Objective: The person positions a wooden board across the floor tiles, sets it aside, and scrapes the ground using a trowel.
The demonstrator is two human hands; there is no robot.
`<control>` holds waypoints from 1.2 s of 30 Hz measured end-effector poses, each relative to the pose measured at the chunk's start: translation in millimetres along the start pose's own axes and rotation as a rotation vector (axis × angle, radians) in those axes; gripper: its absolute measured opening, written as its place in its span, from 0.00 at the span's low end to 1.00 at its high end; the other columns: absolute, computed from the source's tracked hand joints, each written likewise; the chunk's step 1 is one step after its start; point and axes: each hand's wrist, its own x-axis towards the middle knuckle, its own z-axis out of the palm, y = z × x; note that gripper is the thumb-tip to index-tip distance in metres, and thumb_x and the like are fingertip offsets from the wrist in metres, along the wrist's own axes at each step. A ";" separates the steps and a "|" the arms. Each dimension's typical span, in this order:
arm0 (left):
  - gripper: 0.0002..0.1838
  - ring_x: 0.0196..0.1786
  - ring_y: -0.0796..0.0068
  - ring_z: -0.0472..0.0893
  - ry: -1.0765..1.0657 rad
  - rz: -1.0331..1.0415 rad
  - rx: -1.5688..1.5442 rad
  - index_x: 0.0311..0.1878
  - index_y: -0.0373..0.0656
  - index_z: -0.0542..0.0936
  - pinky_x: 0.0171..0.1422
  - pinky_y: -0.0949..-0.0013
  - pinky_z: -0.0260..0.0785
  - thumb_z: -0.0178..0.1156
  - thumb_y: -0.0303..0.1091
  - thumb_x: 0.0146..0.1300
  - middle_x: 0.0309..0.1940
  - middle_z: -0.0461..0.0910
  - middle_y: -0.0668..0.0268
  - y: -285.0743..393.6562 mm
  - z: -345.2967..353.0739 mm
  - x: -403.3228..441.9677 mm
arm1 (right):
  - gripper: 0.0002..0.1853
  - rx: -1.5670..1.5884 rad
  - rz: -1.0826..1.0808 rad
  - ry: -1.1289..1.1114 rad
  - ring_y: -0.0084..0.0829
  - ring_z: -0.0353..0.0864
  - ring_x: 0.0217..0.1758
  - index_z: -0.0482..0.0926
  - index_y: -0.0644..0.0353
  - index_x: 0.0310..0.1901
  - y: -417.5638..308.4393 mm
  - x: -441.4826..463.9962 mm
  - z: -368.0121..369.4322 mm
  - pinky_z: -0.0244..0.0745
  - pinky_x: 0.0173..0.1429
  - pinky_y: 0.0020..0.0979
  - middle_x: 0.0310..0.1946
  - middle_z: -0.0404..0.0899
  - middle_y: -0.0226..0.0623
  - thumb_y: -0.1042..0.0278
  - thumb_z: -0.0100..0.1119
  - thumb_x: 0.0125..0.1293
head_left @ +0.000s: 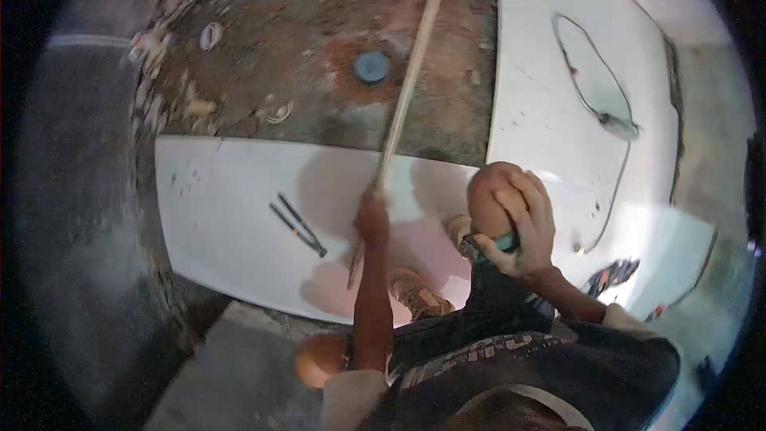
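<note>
My left hand (372, 222) is closed around the lower part of a long, pale straight bar (416, 60), which slants up over the bare ground. The bar's lower end sticks out below my fist, above a white slab (231, 215). My right hand (527, 223) is curled against my bent knee (493, 190). A small green thing (506, 242) shows between its thumb and fingers; its kind cannot be made out. Left of my left hand, a pair of dark long-handled pincers (298, 226) lies on the slab.
A blue round cap (371, 68) sits in the rough brown soil (319, 24). To the right, a looped cable (626, 168) lies on another white slab (527, 56). A dark object (613, 277) is near my right forearm. A grey wall (88, 191) rises at left.
</note>
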 end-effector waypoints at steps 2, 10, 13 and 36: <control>0.17 0.40 0.53 0.86 -0.026 0.006 0.069 0.62 0.49 0.77 0.42 0.50 0.81 0.55 0.42 0.75 0.47 0.85 0.60 6.1 14.8 -8.4 | 0.37 -0.003 -0.022 0.003 0.61 0.64 0.73 0.73 0.57 0.64 -1.0 -0.7 1.4 0.62 0.75 0.56 0.69 0.66 0.54 0.53 0.74 0.54; 0.18 0.38 0.55 0.85 0.309 0.046 -0.007 0.62 0.48 0.76 0.43 0.52 0.80 0.55 0.43 0.73 0.42 0.85 0.61 -68.9 -59.8 -9.7 | 0.41 -0.025 -0.001 -0.033 0.59 0.58 0.77 0.69 0.56 0.70 6.1 -16.7 10.5 0.56 0.78 0.56 0.73 0.61 0.53 0.47 0.71 0.57; 0.18 0.37 0.61 0.86 0.134 -0.336 0.213 0.62 0.51 0.77 0.41 0.54 0.79 0.57 0.42 0.73 0.38 0.85 0.62 -112.4 -129.6 10.1 | 0.42 -0.005 0.012 -0.032 0.59 0.57 0.77 0.69 0.57 0.70 2.7 -19.5 9.9 0.55 0.78 0.56 0.73 0.61 0.53 0.46 0.71 0.58; 0.18 0.34 0.54 0.85 0.683 -1.096 -0.430 0.49 0.38 0.78 0.37 0.54 0.76 0.59 0.46 0.71 0.31 0.83 0.51 -78.8 -94.9 -223.2 | 0.42 -0.084 -0.010 -0.009 0.56 0.60 0.76 0.65 0.59 0.72 12.1 -5.6 2.6 0.55 0.78 0.52 0.73 0.61 0.53 0.44 0.66 0.63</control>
